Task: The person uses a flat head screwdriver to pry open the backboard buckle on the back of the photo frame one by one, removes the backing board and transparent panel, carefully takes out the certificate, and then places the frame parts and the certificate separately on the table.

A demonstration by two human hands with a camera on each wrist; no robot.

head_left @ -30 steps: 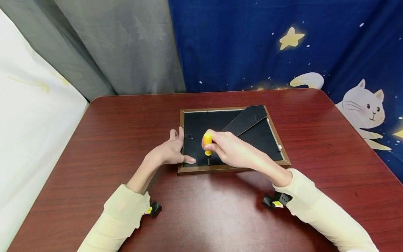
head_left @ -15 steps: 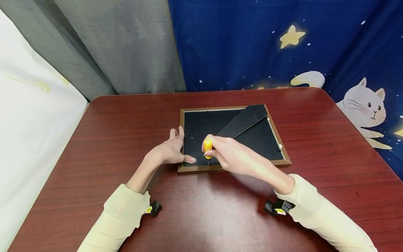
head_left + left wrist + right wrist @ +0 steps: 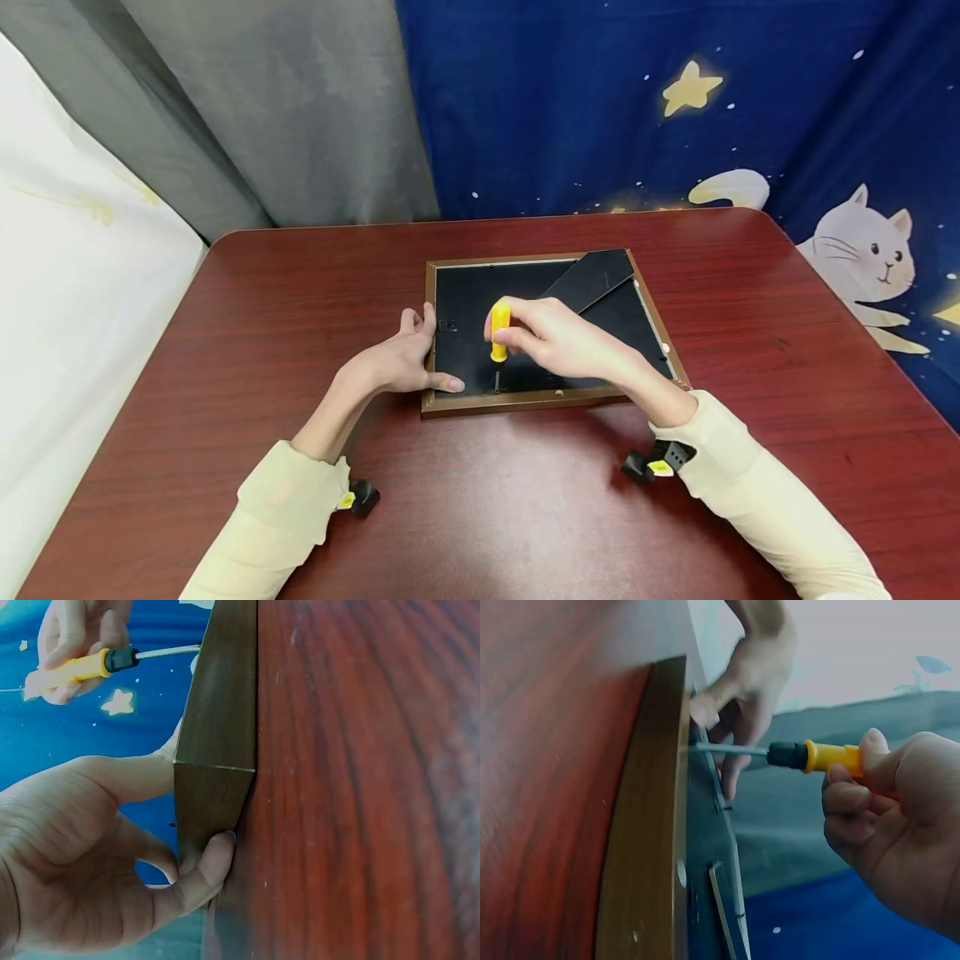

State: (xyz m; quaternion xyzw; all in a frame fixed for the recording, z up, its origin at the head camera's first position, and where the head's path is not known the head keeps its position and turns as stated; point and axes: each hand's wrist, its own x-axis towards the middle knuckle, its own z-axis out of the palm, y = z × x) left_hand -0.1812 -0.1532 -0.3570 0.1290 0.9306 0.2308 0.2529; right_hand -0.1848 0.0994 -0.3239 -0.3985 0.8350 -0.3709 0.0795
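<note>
Yellow plastic marks the handle of a small screwdriver point(image 3: 498, 332), which the right hand point(image 3: 558, 340) grips with fingers and thumb curled round it. The tool stands nearly upright, its thin metal shaft pointing down to the black backing board point(image 3: 472, 304) of a brown wooden picture frame point(image 3: 525, 401), close to the frame's near edge. Held this way, the tip seems set to bear on one of the small fastenings that keep the board in, though the fastening itself is too small to make out from the head view.

The frame lies face down on the dark red wooden surface point(image 3: 300, 275), its black fold-out stand point(image 3: 592, 279) lying slantwise toward the far right corner. The left hand point(image 3: 397, 362) clasps the frame's near left corner: the thumb lies across the board and the other fingers curl against the outer side. This likely steadies the frame against the push of the tool. The left wrist view shows that corner point(image 3: 214, 769) pinched between thumb and fingers.

The right wrist view shows the shaft point(image 3: 727, 750) meeting the board just inside the wooden rim, but the exact point of contact is hidden by the rim. The front of the frame is out of sight. A small black fitting point(image 3: 651, 465) at each sleeve cuff is hard to identify
</note>
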